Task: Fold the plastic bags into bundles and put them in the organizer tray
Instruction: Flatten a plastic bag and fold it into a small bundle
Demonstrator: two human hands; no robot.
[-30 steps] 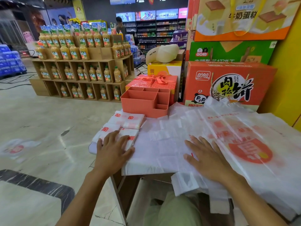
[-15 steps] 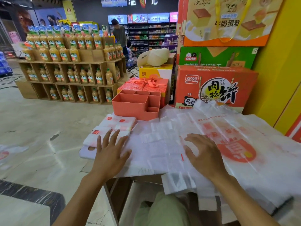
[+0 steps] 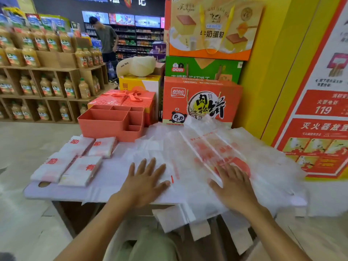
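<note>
Centre frame: plastic bags (image 3: 203,146) lie in flat stack, left hand (image 3: 145,182) and right hand (image 3: 234,186) pressing it, fingers straight, gripping nothing. Left hand has come off folded bundles (image 3: 81,167) at left, so next fold likely starting. Organizer tray (image 3: 103,122) behind bundles, no bundles seen inside.

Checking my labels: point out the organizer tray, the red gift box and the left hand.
organizer tray (image 3: 101,127): head view, front wall.
red gift box (image 3: 107,99): head view, left part of the lid.
left hand (image 3: 145,183): head view, back of the hand.
</note>
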